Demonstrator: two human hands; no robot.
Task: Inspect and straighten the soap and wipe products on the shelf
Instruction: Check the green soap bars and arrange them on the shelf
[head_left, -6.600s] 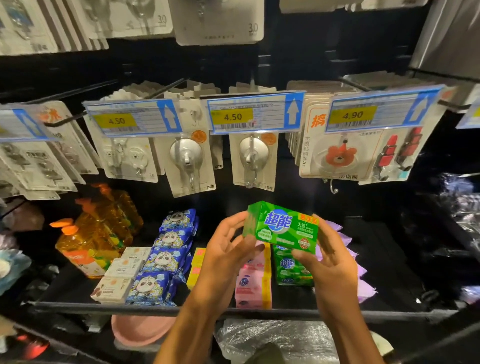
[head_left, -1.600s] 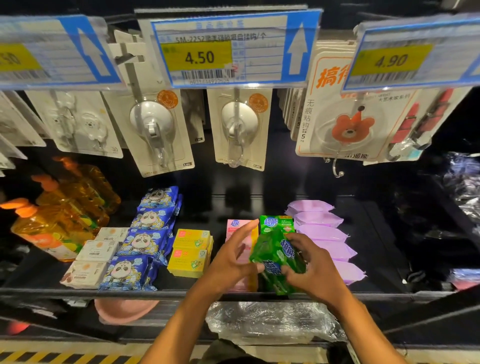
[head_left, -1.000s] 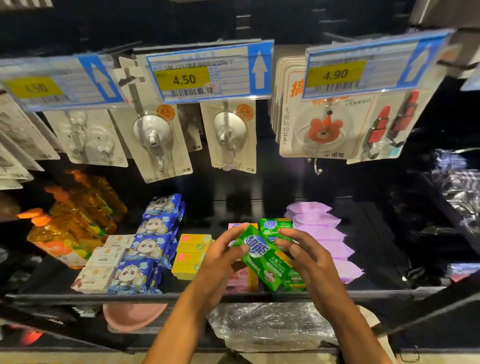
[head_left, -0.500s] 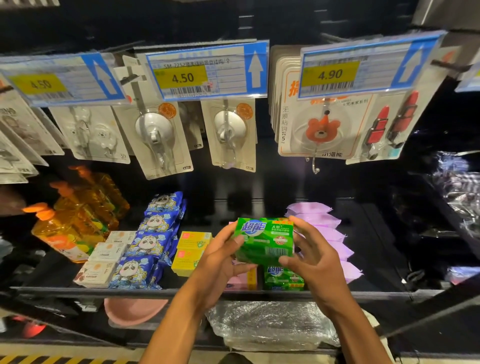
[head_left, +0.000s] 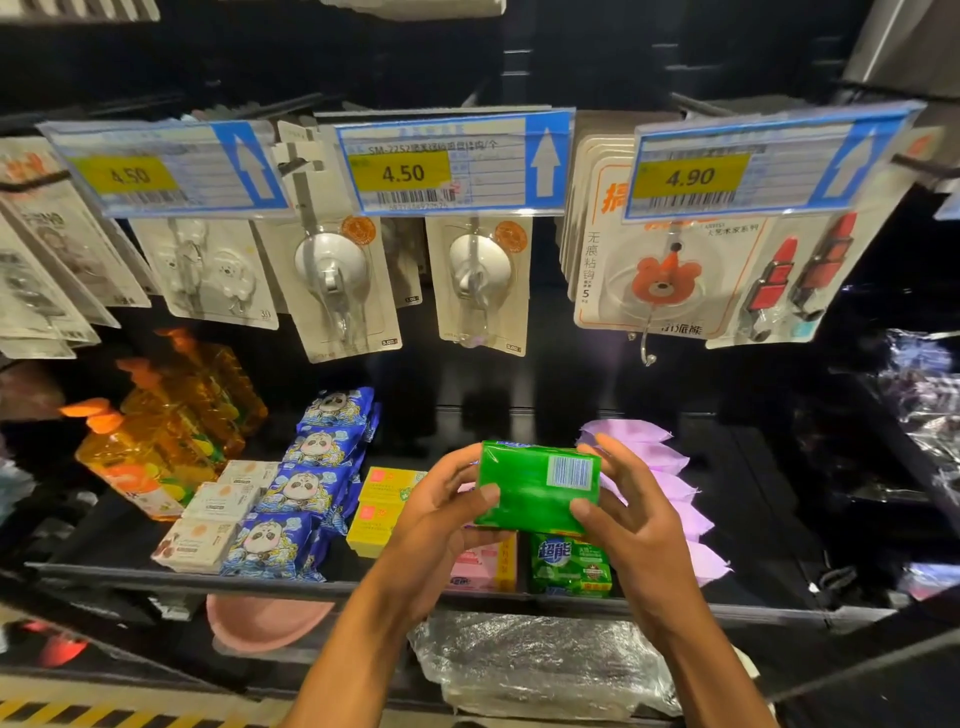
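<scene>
I saw a black shelf (head_left: 156, 571) carrying orange bottles (head_left: 150, 457), white boxes (head_left: 208, 519), blue panda packs (head_left: 306, 488), yellow boxes (head_left: 382, 506), pink soap (head_left: 485, 569), green soap (head_left: 569, 564) and purple packs (head_left: 680, 514).

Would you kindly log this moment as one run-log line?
left hand: holds green soap pack | right hand: holds it | barcode side up | above shelf

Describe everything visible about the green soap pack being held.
The green soap pack is a rectangular block in glossy bright-green wrap, its plainer side towards the camera, with a white barcode label at the upper right. It is held roughly level above the shelf, lifted clear of the matching green pack lying below. The left hand grips its left end, the right hand its right end.
</scene>
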